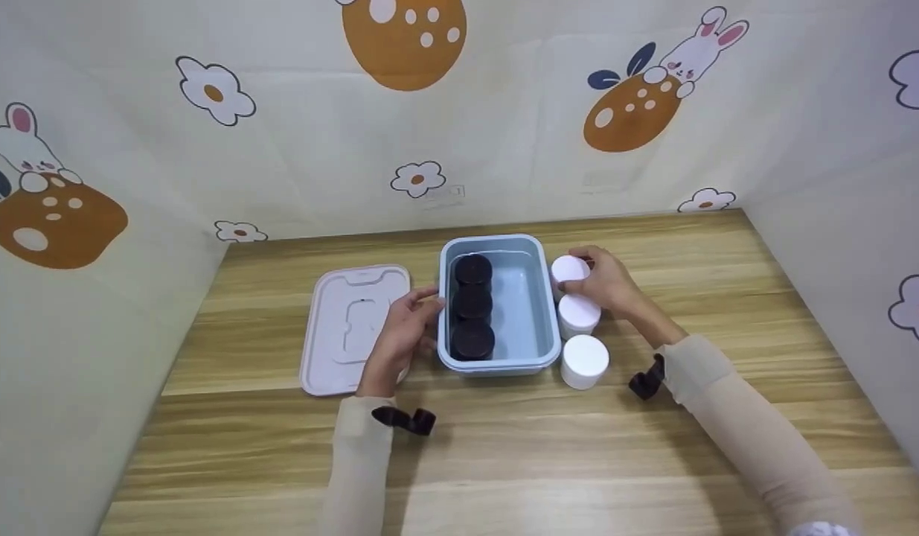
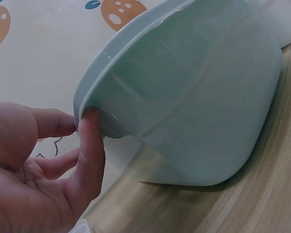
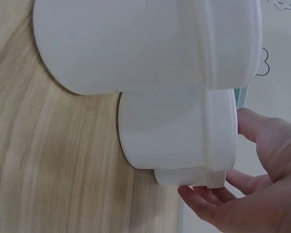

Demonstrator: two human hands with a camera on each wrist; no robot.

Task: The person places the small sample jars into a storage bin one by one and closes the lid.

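A light-blue plastic box (image 1: 522,316) stands in the middle of the table with three black-topped jars (image 1: 473,304) in a row along its left side. My left hand (image 1: 405,327) pinches the box's left rim; in the left wrist view the thumb and a finger (image 2: 91,150) meet at that rim. To the right of the box, three white lidded jars stand in a row. My right hand (image 1: 610,287) has thumb and fingers around the farthest white jar (image 1: 570,268). Nearer stand the middle white jar (image 1: 579,313) and the nearest white jar (image 1: 585,360), both upright.
A pale lid (image 1: 332,327) lies flat on the wooden table (image 1: 504,461), left of the box and partly behind my left hand. Patterned cloth (image 1: 496,126) hangs along the table's back and sides. A black bracket (image 1: 404,420) sits on each wrist.
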